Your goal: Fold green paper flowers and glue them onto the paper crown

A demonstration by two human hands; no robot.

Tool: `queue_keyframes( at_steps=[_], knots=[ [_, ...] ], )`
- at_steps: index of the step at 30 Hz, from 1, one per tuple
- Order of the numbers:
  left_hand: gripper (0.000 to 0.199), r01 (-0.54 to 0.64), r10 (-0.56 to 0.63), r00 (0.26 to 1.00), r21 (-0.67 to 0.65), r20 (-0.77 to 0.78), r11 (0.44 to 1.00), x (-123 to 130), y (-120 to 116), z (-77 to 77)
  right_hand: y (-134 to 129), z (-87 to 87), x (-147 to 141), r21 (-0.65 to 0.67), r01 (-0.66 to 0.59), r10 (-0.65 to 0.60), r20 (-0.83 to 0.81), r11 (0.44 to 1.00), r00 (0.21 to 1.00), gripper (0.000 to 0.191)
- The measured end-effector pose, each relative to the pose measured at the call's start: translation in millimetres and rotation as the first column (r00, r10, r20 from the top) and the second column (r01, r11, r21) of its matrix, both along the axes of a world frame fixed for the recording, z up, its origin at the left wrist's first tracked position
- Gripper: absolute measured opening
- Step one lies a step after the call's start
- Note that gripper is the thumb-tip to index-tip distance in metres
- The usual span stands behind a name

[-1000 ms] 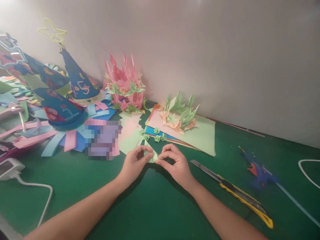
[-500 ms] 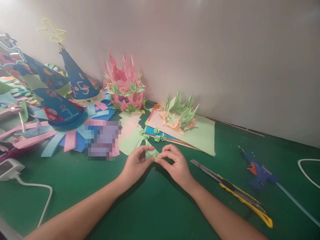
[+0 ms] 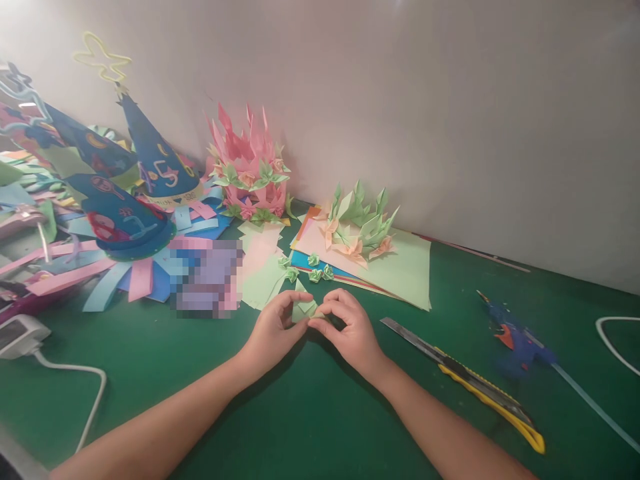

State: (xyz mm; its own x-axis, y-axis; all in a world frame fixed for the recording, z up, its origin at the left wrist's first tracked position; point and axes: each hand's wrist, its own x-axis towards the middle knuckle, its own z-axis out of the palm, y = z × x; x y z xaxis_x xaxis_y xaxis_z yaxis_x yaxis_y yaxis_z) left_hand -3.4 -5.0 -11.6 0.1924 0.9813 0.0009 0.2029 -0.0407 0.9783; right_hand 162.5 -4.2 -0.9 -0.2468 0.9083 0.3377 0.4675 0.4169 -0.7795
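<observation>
A small folded piece of light green paper (image 3: 303, 309) is held between both hands near the middle of the green table. My left hand (image 3: 274, 328) pinches its left side, thumb below and fingers above. On the right side, my right hand (image 3: 351, 328) grips the paper's lower right corner between thumb and fingers. Just beyond the fingertips lie several small green paper roses (image 3: 315, 275). Behind them a green paper crown with peach flowers (image 3: 361, 223) sits on a stack of coloured sheets (image 3: 407, 267).
A yellow utility knife (image 3: 465, 377) with its blade out lies right of my right hand. Farther right is a blue glue gun (image 3: 523, 340). Pink paper crowns (image 3: 250, 167), blue cone hats (image 3: 157, 157), paper strips and a white cable (image 3: 97, 373) occupy the left.
The green paper has tilted slightly between my fingers, and my right thumb and fingertips have shifted a little left over its corner.
</observation>
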Motion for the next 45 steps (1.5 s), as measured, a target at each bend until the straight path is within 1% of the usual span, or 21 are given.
queue_keyframes(
  at_steps=[5, 12, 18, 22, 25, 30, 37, 45],
  knots=[
    [0.031, 0.023, -0.023, 0.999, -0.009, 0.041, 1.0, 1, 0, -0.2, 0, 0.8, -1, -0.017, 0.026, -0.026, -0.018, 1.0, 1.0, 0.014],
    [0.026, 0.032, -0.034, 0.999, 0.027, 0.042, 0.999, 1, -1, -0.7, 1, -2.6, 1, -0.061, 0.032, -0.031, 0.014, 0.998, 0.999, 0.014],
    [0.02, 0.045, -0.039, 0.992, -0.043, 0.123, 0.998, 1, -3, 8.9, 1, -3.2, 0, -0.055, 0.043, -0.04, 0.057, 0.998, 0.998, 0.016],
    [0.018, 0.037, -0.024, 0.987, -0.081, 0.158, 0.996, 1, -2, 13.0, 1, -3.3, -1, -0.05, 0.057, -0.056, 0.024, 0.997, 0.998, 0.019],
    [0.019, 0.025, -0.011, 0.988, -0.085, 0.153, 0.996, 2, -1, 13.9, 2, -2.8, 0, -0.063, 0.055, -0.057, -0.04, 0.997, 0.998, 0.02],
    [0.019, 0.015, -0.008, 0.994, -0.065, 0.11, 0.998, 2, 0, 12.9, 3, -1.8, 0, -0.096, 0.007, -0.019, -0.126, 0.995, 0.992, 0.019],
    [0.018, 0.052, -0.051, 0.996, -0.012, 0.067, 0.999, 1, -2, 8.0, 1, -3.4, 0, -0.116, 0.039, -0.05, -0.096, 0.992, 0.994, 0.017],
    [0.015, 0.042, -0.041, 0.993, -0.008, 0.107, 0.999, 1, -2, 9.9, 1, -3.0, 0, -0.116, 0.018, -0.029, -0.092, 0.993, 0.995, 0.017]
  ],
)
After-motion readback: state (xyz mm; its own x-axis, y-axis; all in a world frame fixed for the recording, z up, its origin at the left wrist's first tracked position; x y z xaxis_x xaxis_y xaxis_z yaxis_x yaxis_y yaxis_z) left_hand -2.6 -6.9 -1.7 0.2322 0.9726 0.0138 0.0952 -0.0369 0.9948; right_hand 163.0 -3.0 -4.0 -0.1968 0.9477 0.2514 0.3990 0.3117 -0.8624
